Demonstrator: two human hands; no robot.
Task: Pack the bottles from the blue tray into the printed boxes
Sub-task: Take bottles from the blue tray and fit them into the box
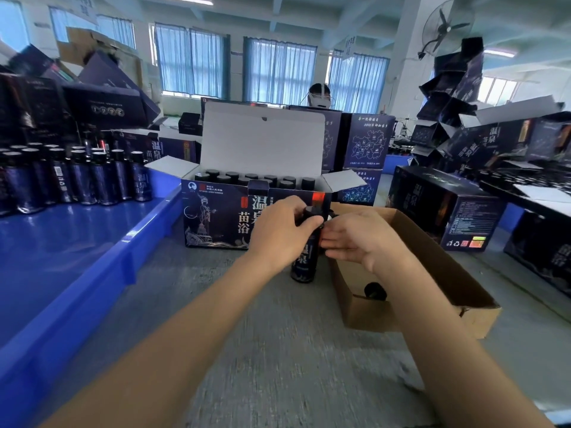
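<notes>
My left hand (pixel 279 231) curls round the top of an upright bottle (pixel 304 262), just before the open, nearly full printed box (pixel 216 217). My right hand (pixel 355 242) touches its side with straight fingers. More bottles (pixel 92 180) stand in the blue tray (pixel 102 267).

Neck and most of the cap of the held bottle (pixel 304 261) sit under the left hand (pixel 278 230). Right hand (pixel 361 239) covers part of its label. Printed box (pixel 216 217): front text partly behind the left hand, packed bottles show only caps (pixel 231 176). Blue tray (pixel 148 230) cut off at left and bottom edges. Brown carton (pixel 463 282): dark round object (pixel 375 291) inside, unidentifiable, floor mostly behind the right forearm. Stacked boxes (pixel 494 143) at right blurred, small print unreadable.
</notes>
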